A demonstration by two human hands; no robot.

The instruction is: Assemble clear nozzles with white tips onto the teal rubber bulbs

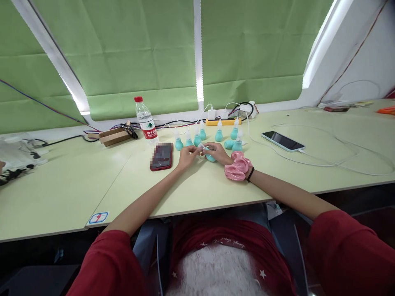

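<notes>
My right hand (219, 152) is closed around a teal bulb nasal aspirator (210, 158), which lies tilted just above the table. My left hand (187, 157) pinches at its clear nozzle (201, 146), fingertips close to those of the right hand. Part of the bulb is hidden by my fingers. Behind my hands stand several similar teal aspirators with pale nozzles, among them one at the left (179, 144) and one farther back (219, 135). Another aspirator (229, 144) lies on its side beside an upright one (237, 145).
A red-cased phone (162, 156) lies left of my hands, with a red-capped water bottle (146, 123) behind it. An open cardboard box (115, 136) is farther left. A yellow power strip (224, 122) runs along the back; a charging phone (283, 141) and its white cable lie right.
</notes>
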